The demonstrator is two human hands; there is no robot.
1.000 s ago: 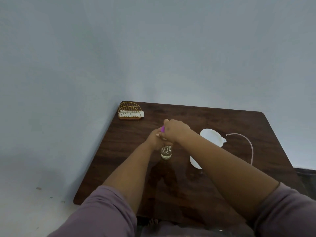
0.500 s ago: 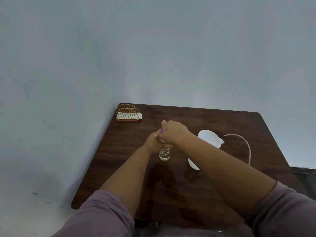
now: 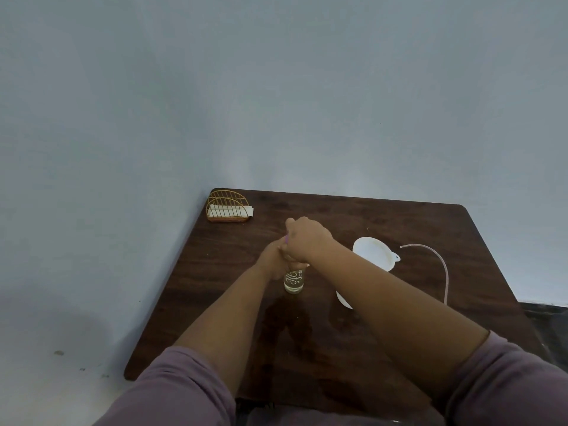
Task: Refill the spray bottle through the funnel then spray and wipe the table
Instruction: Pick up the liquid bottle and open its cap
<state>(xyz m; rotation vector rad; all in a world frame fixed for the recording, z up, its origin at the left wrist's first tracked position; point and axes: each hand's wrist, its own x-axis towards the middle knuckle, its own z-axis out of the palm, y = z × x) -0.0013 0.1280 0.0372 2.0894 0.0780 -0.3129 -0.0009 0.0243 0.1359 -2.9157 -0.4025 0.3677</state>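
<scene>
Pale blue-grey walls stand behind a dark wooden surface [image 3: 384,222] set in the corner. Near its middle stands the clear spray bottle [image 3: 294,281], upright, with pale liquid in its base. The left hand [image 3: 273,259] grips the bottle's upper body, fingers curled round it. The right hand [image 3: 307,241] sits just above, fingers curled round the bottle's top, where a bit of purple [image 3: 287,239] shows; the top itself is hidden. To the right, partly behind the right forearm, lies a white funnel [image 3: 373,252], and beyond it a thin curved tube [image 3: 445,272]. A gold wire napkin holder [image 3: 229,207] stands at the far left corner.
</scene>
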